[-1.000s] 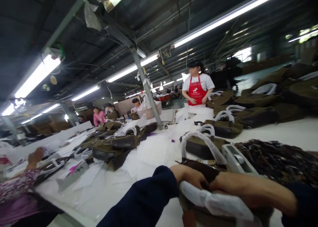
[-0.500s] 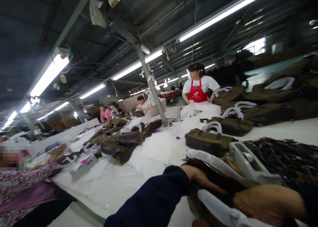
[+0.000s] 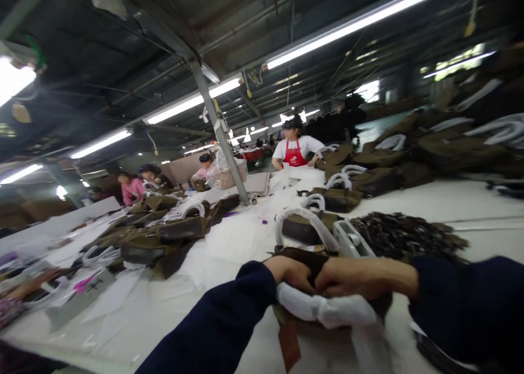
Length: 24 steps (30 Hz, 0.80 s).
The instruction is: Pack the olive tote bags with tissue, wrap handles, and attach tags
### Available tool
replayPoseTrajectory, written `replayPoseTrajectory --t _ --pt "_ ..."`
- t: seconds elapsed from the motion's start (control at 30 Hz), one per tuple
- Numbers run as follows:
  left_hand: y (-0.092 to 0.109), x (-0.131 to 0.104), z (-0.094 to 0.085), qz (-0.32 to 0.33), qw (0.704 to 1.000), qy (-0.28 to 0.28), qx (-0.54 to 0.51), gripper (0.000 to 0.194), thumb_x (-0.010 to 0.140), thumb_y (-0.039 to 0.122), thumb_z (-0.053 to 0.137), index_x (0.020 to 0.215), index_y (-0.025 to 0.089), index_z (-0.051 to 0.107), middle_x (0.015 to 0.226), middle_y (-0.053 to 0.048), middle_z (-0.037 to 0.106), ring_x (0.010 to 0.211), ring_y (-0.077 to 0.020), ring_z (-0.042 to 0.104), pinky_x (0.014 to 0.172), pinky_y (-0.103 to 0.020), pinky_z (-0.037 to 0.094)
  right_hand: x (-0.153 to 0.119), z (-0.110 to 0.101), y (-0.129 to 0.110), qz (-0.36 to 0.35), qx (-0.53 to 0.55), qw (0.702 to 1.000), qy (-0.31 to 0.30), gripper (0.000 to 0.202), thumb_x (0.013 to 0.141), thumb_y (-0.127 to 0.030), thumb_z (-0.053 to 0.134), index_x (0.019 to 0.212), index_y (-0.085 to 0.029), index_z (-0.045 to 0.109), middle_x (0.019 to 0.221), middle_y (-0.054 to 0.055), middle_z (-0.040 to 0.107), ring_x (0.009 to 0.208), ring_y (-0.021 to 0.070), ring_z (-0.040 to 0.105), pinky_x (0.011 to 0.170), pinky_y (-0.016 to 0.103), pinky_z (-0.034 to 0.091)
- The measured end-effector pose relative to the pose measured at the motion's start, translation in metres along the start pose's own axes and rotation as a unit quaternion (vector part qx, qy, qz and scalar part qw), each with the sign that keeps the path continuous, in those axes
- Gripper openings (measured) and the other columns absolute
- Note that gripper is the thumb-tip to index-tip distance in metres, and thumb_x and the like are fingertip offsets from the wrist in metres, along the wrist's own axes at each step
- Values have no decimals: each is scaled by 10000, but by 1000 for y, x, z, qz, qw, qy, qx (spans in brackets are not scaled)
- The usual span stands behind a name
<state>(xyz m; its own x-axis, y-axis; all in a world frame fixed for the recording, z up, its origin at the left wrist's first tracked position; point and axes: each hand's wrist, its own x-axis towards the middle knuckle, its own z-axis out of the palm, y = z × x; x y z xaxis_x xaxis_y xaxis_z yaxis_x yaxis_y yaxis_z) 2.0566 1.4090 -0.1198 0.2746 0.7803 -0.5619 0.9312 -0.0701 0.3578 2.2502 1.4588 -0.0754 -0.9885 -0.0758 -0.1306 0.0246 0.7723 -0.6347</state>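
Note:
In front of me on the table stands an olive and dark brown handbag [image 3: 313,331], its two handles covered in white wrapping. A brown tag [image 3: 289,345] hangs at its front. My left hand [image 3: 291,273] reaches over the bag's top opening from the left, fingers bent down into it. Beside it, nearly touching, my right hand [image 3: 354,278] is closed with its fingers curled at the same opening, behind the front handle [image 3: 327,308]. The fingertips of both hands are hidden, so the exact part of the bag gripped does not show.
Beyond the bag are a grey metal holder [image 3: 352,238] and a heap of dark straps [image 3: 409,237]. More handbags [image 3: 147,245] lie left and right, with white sheets [image 3: 235,243] between. A post [image 3: 221,134] rises from the table. A co-worker [image 3: 293,150] in a red apron stands across.
My view has turned right. My hands have come closer together at the bag's opening, and the bag now stands more upright, its back handle raised.

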Motion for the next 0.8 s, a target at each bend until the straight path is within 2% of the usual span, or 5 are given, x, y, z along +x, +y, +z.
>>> replayPoseTrajectory --t 0.17,0.3,0.57,0.67,0.8 --pt "7 -17 -24 39 998 36 16 204 758 267 662 922 195 760 995 -49 765 967 -278 657 899 -383 516 -5 -12 -5 -7 -33 991 131 207 854 -211 527 795 -146 715 656 -21 542 610 110 414 575 230 327" --pt "10 -28 -39 50 997 56 0 316 741 141 614 1006 218 768 1081 -3 769 986 -246 652 875 -303 502 -11 -25 -7 -2 -32 975 219 258 908 -314 535 831 -152 720 682 -1 597 623 122 469 566 233 334" --pt "11 -45 -60 55 993 97 -36 340 856 306 568 1093 129 737 1035 -66 769 889 -216 661 806 -289 499 -14 -32 12 37 -4 964 262 305 926 -382 514 928 -164 728 769 16 670 669 141 536 600 244 368" --pt "11 -54 -67 55 988 133 -55 367 880 352 555 1106 125 733 1069 -84 763 930 -224 658 837 -295 498 -18 -32 15 37 5 959 281 306 921 -396 533 941 -167 734 796 25 683 709 156 561 632 253 387" --pt "8 -79 -68 50 974 205 -87 404 897 433 553 1110 139 731 1079 -81 753 952 -226 656 827 -289 497 -29 -33 19 44 57 948 311 304 926 -412 538 953 -164 713 771 15 668 700 151 564 622 246 383"
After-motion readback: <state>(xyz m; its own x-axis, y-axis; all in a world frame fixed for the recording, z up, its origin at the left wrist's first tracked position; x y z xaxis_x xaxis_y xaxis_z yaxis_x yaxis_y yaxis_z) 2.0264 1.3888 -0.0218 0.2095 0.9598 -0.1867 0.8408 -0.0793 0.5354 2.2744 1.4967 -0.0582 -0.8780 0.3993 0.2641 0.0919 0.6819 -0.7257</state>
